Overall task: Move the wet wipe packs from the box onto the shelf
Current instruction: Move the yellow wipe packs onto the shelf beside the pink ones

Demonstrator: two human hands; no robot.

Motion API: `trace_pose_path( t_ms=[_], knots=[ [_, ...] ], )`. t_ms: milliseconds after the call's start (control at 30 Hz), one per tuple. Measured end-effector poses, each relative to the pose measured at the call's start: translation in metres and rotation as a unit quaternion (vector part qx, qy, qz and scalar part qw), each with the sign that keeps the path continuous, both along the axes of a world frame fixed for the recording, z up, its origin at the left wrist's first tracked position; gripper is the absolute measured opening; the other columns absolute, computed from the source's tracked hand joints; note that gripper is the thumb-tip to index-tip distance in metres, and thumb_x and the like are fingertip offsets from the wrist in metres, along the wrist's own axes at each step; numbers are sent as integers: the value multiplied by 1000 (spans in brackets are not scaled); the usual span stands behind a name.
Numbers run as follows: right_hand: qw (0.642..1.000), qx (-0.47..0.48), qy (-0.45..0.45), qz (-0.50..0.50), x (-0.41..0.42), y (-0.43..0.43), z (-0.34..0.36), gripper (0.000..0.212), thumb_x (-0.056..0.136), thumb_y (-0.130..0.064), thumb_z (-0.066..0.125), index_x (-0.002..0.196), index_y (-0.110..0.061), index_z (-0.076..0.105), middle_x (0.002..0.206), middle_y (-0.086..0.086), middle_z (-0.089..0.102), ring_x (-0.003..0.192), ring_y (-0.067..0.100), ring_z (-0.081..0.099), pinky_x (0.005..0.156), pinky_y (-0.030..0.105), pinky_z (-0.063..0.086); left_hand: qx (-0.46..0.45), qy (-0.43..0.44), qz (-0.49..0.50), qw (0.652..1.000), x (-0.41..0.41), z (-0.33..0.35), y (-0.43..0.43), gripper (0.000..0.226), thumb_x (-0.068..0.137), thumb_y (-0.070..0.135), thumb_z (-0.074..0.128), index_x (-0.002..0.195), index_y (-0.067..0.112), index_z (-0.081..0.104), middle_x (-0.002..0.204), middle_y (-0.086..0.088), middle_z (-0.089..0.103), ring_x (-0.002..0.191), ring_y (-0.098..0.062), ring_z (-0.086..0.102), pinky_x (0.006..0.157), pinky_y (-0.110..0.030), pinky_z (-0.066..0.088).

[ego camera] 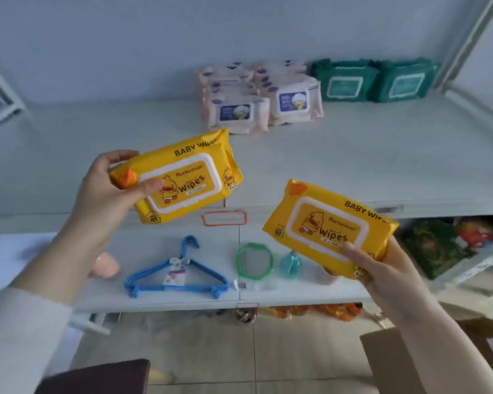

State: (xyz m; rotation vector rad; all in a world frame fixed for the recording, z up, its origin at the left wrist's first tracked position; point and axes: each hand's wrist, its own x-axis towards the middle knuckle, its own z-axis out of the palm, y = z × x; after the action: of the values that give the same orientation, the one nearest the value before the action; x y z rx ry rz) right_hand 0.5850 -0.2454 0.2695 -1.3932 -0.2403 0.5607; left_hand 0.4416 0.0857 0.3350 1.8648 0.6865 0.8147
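Head view: left hand [108, 189] grips yellow pack [182, 177], fingers curled round it, over shelf [382, 166] front. Right hand [382, 268] pinches second pack [330, 226], lower, before shelf edge. Pink packs [256, 100] and green packs [370, 81] already shelved at back. Both yellow ones unplaced.

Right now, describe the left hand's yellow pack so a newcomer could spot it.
Find the upper white shelf with pink packs and green packs at its back. In front of its left half, the left hand grips a yellow wipes pack. Its twin, in the right hand, is lower and further right.
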Motion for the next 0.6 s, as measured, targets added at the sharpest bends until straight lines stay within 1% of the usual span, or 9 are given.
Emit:
trace_pose_path(
  t_ms=[67, 100, 167, 233, 300, 367, 467, 533, 600],
  knots=[
    [1000, -4, -2, 22, 3, 56, 5, 37, 69, -18, 66, 105, -22, 61, 103, 1, 74, 82, 13, 72, 59, 23, 58, 3, 8, 22, 1000, -19, -6, 51, 43, 59, 22, 79, 90, 40, 55, 93, 18, 58, 81, 2, 56, 68, -19, 43],
    [999, -4, -3, 32, 6, 82, 8, 38, 69, -17, 65, 106, -21, 61, 103, 2, 73, 79, 12, 72, 57, 21, 57, 5, 11, 26, 1000, -24, -9, 75, 42, 61, 19, 79, 88, 40, 54, 93, 17, 58, 81, 0, 56, 68, -18, 43],
    [999, 0, -12, 52, 16, 131, 14, 38, 68, -16, 64, 105, -20, 60, 102, 1, 74, 84, 14, 72, 64, 24, 59, 12, 25, 26, 999, -24, -14, 116, 41, 64, 14, 79, 88, 37, 55, 90, 15, 58, 79, -1, 55, 67, -15, 45],
    [998, 3, -26, 63, 29, 175, 21, 39, 69, -12, 64, 108, -17, 60, 101, 0, 74, 90, 17, 71, 72, 28, 60, 27, 52, 14, 998, -13, -17, 151, 42, 66, 13, 79, 95, 32, 55, 87, 15, 57, 78, -1, 54, 66, -14, 43],
    [997, -6, -43, 62, 48, 214, 26, 47, 73, -6, 64, 119, -12, 56, 110, 5, 70, 97, 22, 69, 80, 37, 58, 32, 74, 1, 997, 6, -19, 183, 46, 67, 12, 79, 102, 27, 54, 88, 15, 56, 78, 0, 54, 66, -12, 41],
    [996, -11, -57, 63, 69, 251, 29, 52, 78, 1, 62, 128, -10, 50, 118, 10, 65, 105, 27, 64, 88, 44, 53, 36, 86, -13, 996, 27, -20, 214, 46, 67, 11, 79, 103, 25, 53, 89, 16, 56, 80, 0, 54, 63, -7, 43],
    [992, -26, -91, 82, 99, 307, 26, 50, 80, 5, 61, 127, -9, 50, 121, 13, 63, 109, 31, 62, 93, 49, 49, 28, 76, -8, 997, 50, -25, 259, 46, 68, 8, 78, 103, 25, 54, 89, 15, 57, 80, 1, 55, 60, 1, 43],
    [991, -38, -105, 79, 114, 344, 22, 46, 81, 5, 62, 122, -11, 51, 120, 13, 63, 108, 31, 62, 95, 51, 48, 19, 70, 4, 997, 65, -26, 287, 45, 68, 7, 77, 103, 25, 54, 88, 14, 58, 79, 1, 56, 60, -1, 44],
    [989, -47, -117, 75, 125, 380, 18, 44, 81, 2, 65, 119, -15, 52, 117, 10, 64, 108, 29, 61, 96, 51, 48, 15, 68, 12, 997, 79, -27, 314, 46, 68, 7, 77, 103, 24, 54, 88, 12, 58, 80, 0, 56, 62, -4, 46]
  ],
)
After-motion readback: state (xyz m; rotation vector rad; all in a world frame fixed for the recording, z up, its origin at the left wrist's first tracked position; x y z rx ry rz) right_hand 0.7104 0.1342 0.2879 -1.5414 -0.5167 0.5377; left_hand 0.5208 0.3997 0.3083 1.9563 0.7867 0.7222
